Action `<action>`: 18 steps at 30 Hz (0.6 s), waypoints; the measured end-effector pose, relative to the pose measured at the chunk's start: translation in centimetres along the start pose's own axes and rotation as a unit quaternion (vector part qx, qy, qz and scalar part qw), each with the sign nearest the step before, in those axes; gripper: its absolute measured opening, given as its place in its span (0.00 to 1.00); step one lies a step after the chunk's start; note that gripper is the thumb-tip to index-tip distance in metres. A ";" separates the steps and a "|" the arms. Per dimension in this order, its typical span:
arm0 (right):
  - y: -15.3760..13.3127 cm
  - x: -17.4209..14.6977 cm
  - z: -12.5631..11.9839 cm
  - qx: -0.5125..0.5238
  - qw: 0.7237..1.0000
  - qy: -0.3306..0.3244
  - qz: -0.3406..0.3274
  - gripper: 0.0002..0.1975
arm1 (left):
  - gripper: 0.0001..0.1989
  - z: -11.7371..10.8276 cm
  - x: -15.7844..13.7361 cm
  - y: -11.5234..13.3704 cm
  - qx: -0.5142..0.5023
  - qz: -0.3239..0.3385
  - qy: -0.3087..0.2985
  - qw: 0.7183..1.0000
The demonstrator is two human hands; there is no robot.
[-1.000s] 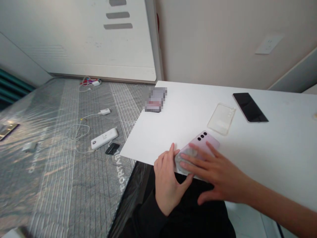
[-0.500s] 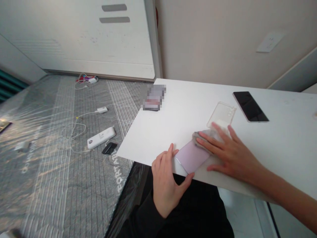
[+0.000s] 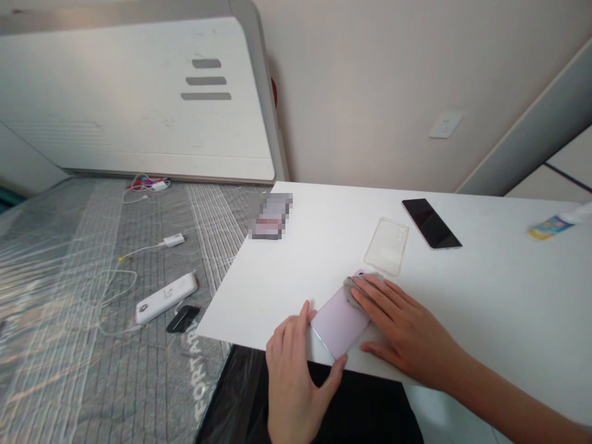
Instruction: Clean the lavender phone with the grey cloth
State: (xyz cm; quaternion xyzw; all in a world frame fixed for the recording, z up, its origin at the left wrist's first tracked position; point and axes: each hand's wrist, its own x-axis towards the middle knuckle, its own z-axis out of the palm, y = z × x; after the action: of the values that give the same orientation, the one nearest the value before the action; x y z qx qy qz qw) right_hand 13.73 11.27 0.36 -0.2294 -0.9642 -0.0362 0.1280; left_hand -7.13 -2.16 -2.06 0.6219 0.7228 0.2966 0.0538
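White and bare for the most part, the table (image 3: 485, 308) fills the right half of the head view, set against a cream wall with a socket (image 3: 444, 124). Left of it lies a grey quilted mattress (image 3: 69, 320) under plastic wrap, backed by a white headboard panel (image 3: 134, 111).

At the table's near edge lies a pink phone (image 3: 337, 320), back side up and set at an angle. The left hand (image 3: 293, 370) braces it from the near side: the fingers (image 3: 303, 314) rest against its left edge and the thumb reaches up to its lower corner, so the hand is loosely curled about the phone rather than closed on it. The right hand (image 3: 407, 333) lies flat, fingers spread and straight, pressing a small grey cloth (image 3: 358, 290) onto the far end of the phone, where the cloth hides most of the camera corner.

Just beyond sits a clear phone case (image 3: 387, 245), and near that a black phone (image 3: 431, 223), screen up. A small colourful tube (image 3: 552, 225) lies at the far right edge.

On the mattress are a white power bank (image 3: 166, 298), a small black object (image 3: 183, 319) beside it, a white charger (image 3: 173, 240) with its cable, and a tangle of cables (image 3: 147, 183) by the headboard.
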 end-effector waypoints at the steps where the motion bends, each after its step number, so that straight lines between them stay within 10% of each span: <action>1: 0.0 0.1 0.0 0.005 1.000 0.005 0.005 0.34 | 0.40 -0.2 0.1 0.1 0.005 0.004 -0.007 1.000; 10: 0.4 0.3 1.0 0.061 0.997 0.051 0.024 0.22 | 0.30 -1.1 0.9 0.6 0.055 0.031 -0.031 0.998; 18: -0.2 0.6 -0.1 0.109 0.983 0.133 0.068 0.30 | 0.24 -1.1 1.5 1.8 -0.146 0.003 -0.073 0.987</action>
State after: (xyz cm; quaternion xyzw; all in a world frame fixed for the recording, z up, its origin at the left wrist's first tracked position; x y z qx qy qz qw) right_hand 13.17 11.28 0.61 -0.2719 -0.9189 0.0476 0.2818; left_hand -6.35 -1.04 0.17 0.6293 0.6639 0.3533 0.1957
